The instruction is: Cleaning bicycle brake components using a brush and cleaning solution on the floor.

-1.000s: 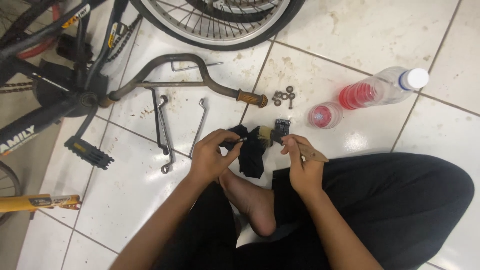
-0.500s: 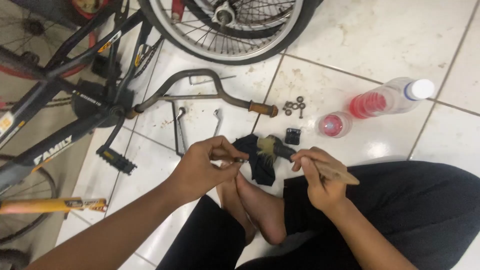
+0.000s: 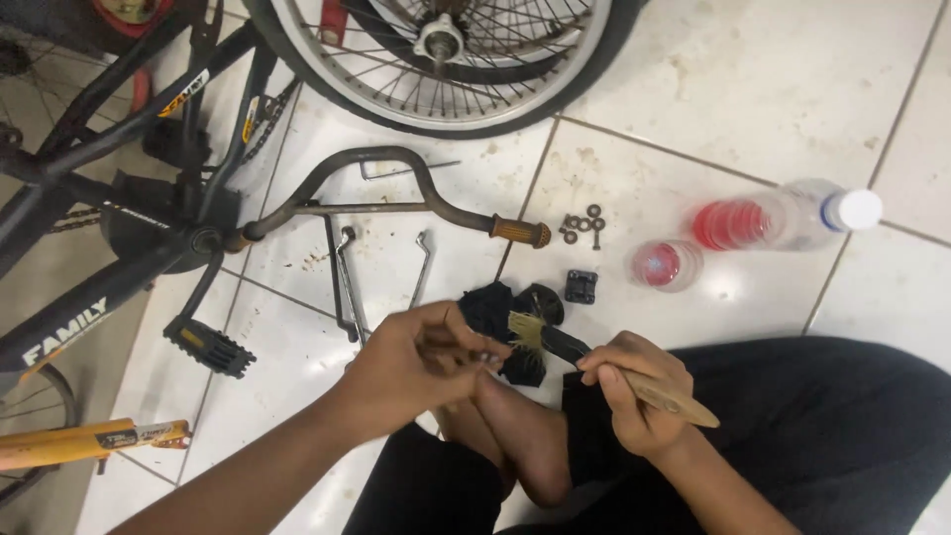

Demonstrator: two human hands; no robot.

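Below the handlebar (image 3: 396, 203), my left hand (image 3: 416, 362) pinches a small part (image 3: 492, 349); right hand (image 3: 634, 391) grips the brush (image 3: 555, 342), whose bristles could flick it loose.

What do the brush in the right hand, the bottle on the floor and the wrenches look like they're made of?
Brush: pale bare wood handle with visible grain, dark band, yellowish bristles, natural or synthetic unclear.
Bottle: clear, glossy plastic by the look; red liquid shows through, white cap.
Wrenches: grey metal with a dull shine, probably steel.
Right hand grips the handle.
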